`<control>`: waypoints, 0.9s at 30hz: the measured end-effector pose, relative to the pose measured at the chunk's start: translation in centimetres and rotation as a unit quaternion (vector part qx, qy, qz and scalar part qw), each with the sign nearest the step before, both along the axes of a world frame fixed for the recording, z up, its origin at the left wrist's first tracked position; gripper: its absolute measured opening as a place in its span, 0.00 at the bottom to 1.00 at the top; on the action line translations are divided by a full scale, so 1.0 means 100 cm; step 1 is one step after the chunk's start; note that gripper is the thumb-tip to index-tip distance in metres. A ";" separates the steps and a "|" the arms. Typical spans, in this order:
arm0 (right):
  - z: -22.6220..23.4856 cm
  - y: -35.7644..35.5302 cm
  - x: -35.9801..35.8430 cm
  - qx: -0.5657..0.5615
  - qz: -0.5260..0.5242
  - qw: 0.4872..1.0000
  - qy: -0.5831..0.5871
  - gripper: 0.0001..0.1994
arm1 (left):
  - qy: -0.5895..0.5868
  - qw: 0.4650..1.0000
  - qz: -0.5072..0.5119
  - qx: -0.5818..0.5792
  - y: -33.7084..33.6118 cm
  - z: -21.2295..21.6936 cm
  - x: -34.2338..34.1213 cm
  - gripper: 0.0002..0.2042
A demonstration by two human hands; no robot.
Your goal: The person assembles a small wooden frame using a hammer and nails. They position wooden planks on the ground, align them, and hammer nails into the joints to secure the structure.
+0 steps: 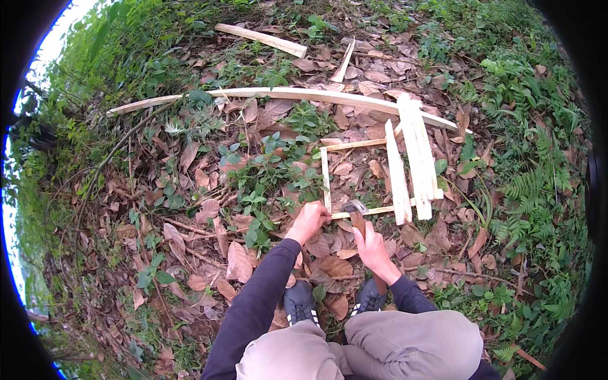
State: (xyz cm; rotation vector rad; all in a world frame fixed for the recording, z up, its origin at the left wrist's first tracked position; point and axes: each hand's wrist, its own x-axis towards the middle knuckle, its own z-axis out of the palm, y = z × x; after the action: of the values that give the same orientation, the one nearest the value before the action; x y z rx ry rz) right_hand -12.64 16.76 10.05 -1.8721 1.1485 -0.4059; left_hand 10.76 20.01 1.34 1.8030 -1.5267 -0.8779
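A pale wooden frame [326, 180] of thin strips lies on the leaf litter in front of me. My left hand [308, 223] is closed at its near left corner, where two strips meet; whether a nail is also between the fingertips is too small to tell. My right hand [375, 251] grips a hammer [358, 221] by its wooden handle. The metal head hovers over or rests near the front strip [377, 210], just right of my left fingers. Several wider wooden slats [418, 161] lie across the frame's right side, and one pointed slat [397, 174] sits slightly apart from them.
Beyond the frame stretches a long wooden strip [285, 93]. Farther off lie a short plank [261, 39] and a splintered piece [344, 61]. Dry brown leaves, twigs and green plants [525, 183] cover the ground. My shoes [299, 303] stand close to the frame's near side.
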 end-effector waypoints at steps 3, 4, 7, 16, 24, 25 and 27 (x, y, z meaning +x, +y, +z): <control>0.027 0.007 0.008 0.235 -0.048 0.970 0.028 0.16 | -0.013 1.000 0.000 -0.022 0.002 -0.003 0.000 0.08; 0.028 0.008 0.008 0.250 -0.042 0.966 0.037 0.16 | -0.019 1.000 -0.003 -0.015 0.000 -0.003 -0.001 0.08; -0.004 0.018 -0.001 0.031 0.019 0.999 0.025 0.15 | -0.009 1.000 -0.007 -0.014 -0.001 -0.003 -0.001 0.08; -0.014 0.015 0.002 -0.032 0.030 0.999 0.008 0.16 | -0.003 1.000 0.000 -0.019 0.002 -0.006 0.001 0.07; -0.028 0.010 0.001 -0.024 0.059 0.996 0.063 0.15 | 0.002 1.000 -0.002 0.000 -0.001 0.002 -0.002 0.08; -0.016 0.011 0.008 -0.038 0.034 0.998 0.029 0.15 | -0.001 1.000 0.000 -0.005 0.004 0.000 0.000 0.08; 0.012 0.013 0.015 -0.069 -0.022 0.997 -0.035 0.15 | -0.007 1.000 -0.001 -0.017 0.004 -0.005 0.003 0.08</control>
State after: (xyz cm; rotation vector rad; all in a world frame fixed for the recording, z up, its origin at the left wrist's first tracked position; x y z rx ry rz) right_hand -11.15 18.10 11.23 -1.9375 1.1397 -0.5844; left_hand 11.01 20.41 0.87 1.7873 -1.5434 -0.8373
